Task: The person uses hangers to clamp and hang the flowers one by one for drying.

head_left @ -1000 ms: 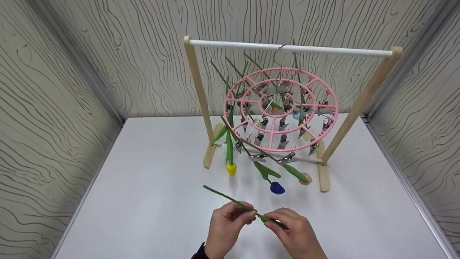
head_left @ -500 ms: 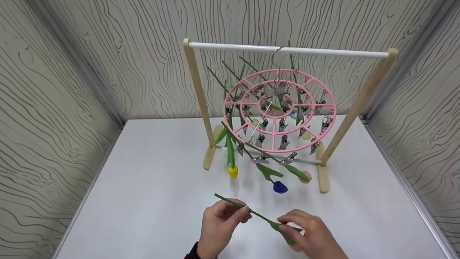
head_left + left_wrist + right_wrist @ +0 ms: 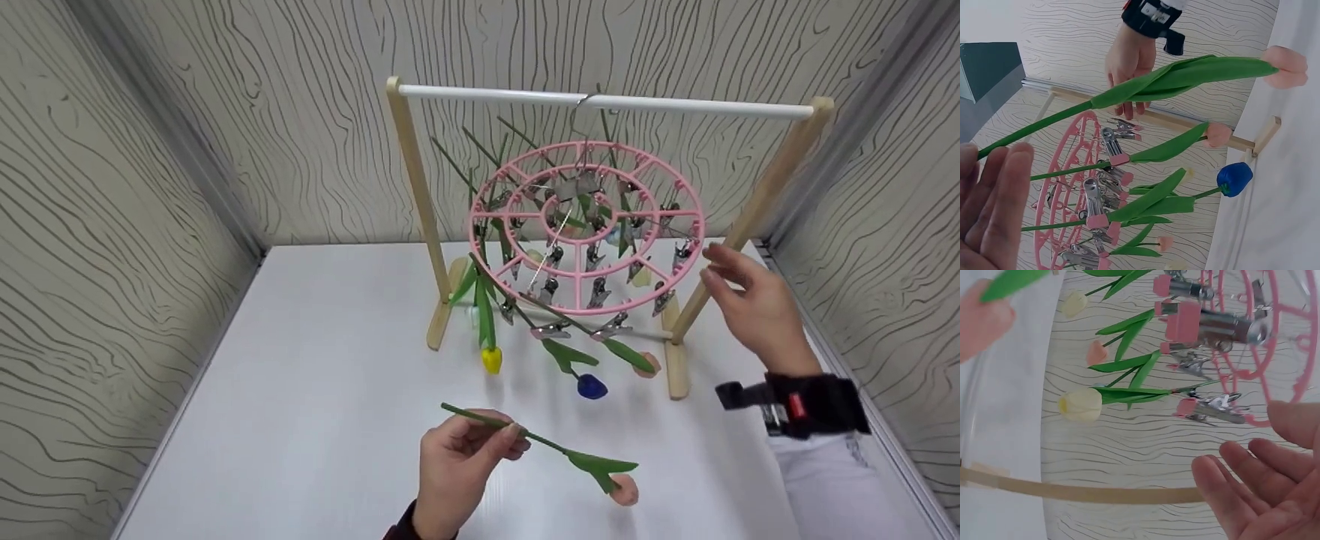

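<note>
A pale pink artificial tulip (image 3: 624,490) with a long green stem and leaves is held low in front of the rack. My left hand (image 3: 469,465) pinches its stem between thumb and fingers, the bloom pointing right and down. My right hand (image 3: 757,307) is raised at the right side of the round pink clip hanger (image 3: 577,310), fingers apart and holding nothing. In the right wrist view those fingertips are close to a metal clip (image 3: 1216,409) with pink tips. Clips on the hanger's near edge hold a blue tulip (image 3: 592,386) and another pink tulip (image 3: 1218,135).
The hanger hooks over a white bar (image 3: 480,94) between wooden posts (image 3: 415,187). A yellow tulip (image 3: 491,360) hangs at its left, and a white tulip (image 3: 1081,405) among several others further back. The rack's wooden foot (image 3: 677,371) stands on the white table (image 3: 337,390).
My right hand has let go of the pink tulip's leaves and moved up and right to the hanger's edge. My left hand keeps its pinch on the stem, slightly further left than before.
</note>
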`<state>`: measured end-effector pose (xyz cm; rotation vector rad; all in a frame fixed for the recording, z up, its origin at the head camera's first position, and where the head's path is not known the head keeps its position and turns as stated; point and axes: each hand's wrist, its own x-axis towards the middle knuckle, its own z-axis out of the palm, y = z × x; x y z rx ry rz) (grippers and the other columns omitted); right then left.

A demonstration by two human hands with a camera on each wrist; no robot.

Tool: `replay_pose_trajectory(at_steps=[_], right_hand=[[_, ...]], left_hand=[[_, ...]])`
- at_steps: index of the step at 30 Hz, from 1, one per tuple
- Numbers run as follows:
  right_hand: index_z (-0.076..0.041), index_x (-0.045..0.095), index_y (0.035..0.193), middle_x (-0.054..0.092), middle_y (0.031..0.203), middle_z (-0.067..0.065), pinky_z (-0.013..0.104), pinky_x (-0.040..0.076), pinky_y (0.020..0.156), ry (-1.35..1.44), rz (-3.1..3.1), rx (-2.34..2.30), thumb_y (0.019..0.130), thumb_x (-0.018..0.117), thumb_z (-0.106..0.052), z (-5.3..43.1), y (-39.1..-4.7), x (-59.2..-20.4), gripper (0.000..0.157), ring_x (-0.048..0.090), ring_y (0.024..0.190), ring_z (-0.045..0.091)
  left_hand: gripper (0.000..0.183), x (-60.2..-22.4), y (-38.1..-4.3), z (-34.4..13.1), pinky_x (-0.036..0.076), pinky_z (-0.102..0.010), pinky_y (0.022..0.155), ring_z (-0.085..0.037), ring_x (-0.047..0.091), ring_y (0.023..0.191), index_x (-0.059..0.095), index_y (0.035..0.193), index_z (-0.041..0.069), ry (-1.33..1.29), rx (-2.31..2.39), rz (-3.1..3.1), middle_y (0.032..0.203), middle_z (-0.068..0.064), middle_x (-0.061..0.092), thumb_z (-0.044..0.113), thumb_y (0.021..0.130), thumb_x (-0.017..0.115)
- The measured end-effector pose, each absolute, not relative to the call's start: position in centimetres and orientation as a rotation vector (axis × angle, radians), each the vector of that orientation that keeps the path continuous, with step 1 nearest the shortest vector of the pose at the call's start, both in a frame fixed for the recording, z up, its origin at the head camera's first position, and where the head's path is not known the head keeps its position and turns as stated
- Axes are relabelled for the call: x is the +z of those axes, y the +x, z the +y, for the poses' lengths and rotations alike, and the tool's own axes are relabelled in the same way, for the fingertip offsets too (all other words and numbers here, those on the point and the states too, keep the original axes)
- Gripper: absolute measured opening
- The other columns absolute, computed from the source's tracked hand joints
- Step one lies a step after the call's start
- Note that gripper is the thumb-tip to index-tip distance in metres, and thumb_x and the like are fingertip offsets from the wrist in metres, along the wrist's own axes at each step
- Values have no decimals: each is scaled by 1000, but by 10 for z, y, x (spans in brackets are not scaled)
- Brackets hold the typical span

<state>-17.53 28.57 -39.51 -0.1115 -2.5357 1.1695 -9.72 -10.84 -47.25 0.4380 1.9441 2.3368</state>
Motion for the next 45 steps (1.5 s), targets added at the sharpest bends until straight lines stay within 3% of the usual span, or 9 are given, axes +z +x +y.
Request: replay_pose_trajectory(at_steps=[2, 4, 6, 9, 12, 19, 30, 36, 45], right_hand=[[9, 45, 174, 55, 173, 37, -8, 42, 96, -84, -2563, 1235, 122, 62, -10, 288, -191, -388, 58, 71, 150, 35], [8, 42, 177, 53, 175, 37, -7, 44, 97, -55, -2591, 1279, 123, 61, -10, 288, -203, -384, 60, 58, 159, 56], [7, 45, 176, 55, 173, 37, -5, 47, 98, -57, -2607, 1315, 123, 62, -12, 287, -211, -381, 58, 66, 155, 47], [7, 54, 170, 63, 166, 36, -3, 51, 95, -66, -2623, 1307, 123, 63, -16, 284, -217, -376, 53, 82, 127, 7], [8, 61, 163, 69, 158, 36, -1, 53, 92, -78, -2623, 1307, 123, 63, -18, 281, -218, -374, 47, 66, 100, -23], [10, 67, 155, 71, 154, 38, 7, 62, 88, -75, -2611, 1356, 122, 66, -15, 278, -211, -374, 42, 73, 98, -16], [6, 69, 157, 74, 150, 35, 11, 63, 86, -43, -2661, 1320, 119, 71, -12, 274, -186, -380, 43, 71, 97, -15], [5, 75, 149, 79, 143, 31, 18, 64, 82, 59, -2702, 1308, 115, 77, -11, 266, -174, -375, 38, 76, 95, -9], [6, 80, 140, 86, 130, 22, 15, 63, 87, 133, -2772, 1358, 110, 82, -7, 248, -165, -367, 33, 76, 99, -5]], left_hand=[[17, -472, -97, -109, 73, -28, 83, -4, 85, 89, 75, 118, -18, 468, 2356, 1937, 106, -40, 82, -5, 107, 78], [18, -472, -97, -109, 74, -29, 83, -4, 85, 89, 75, 117, -19, 485, 2369, 1930, 106, -41, 81, -5, 107, 78], [18, -472, -97, -110, 74, -29, 83, -4, 86, 89, 75, 118, -18, 474, 2372, 1929, 106, -40, 82, -4, 107, 79], [18, -471, -98, -112, 73, -28, 83, -4, 86, 89, 76, 118, -18, 462, 2377, 1933, 107, -39, 82, -4, 107, 79], [19, -470, -99, -113, 74, -28, 83, -3, 86, 88, 75, 118, -19, 476, 2390, 1933, 106, -40, 81, -5, 107, 79], [18, -467, -103, -112, 73, -28, 83, -4, 85, 88, 75, 118, -19, 493, 2395, 1921, 106, -41, 81, -4, 107, 79], [20, -460, -110, -107, 73, -28, 85, -3, 85, 88, 73, 118, -21, 566, 2401, 1910, 106, -43, 79, -5, 107, 78], [19, -457, -112, -106, 73, -28, 86, -3, 86, 89, 74, 118, -20, 560, 2398, 1901, 106, -43, 80, -4, 108, 78], [18, -452, -121, -105, 73, -28, 85, -3, 85, 89, 73, 117, -21, 668, 2415, 1906, 105, -45, 79, -6, 108, 76]])
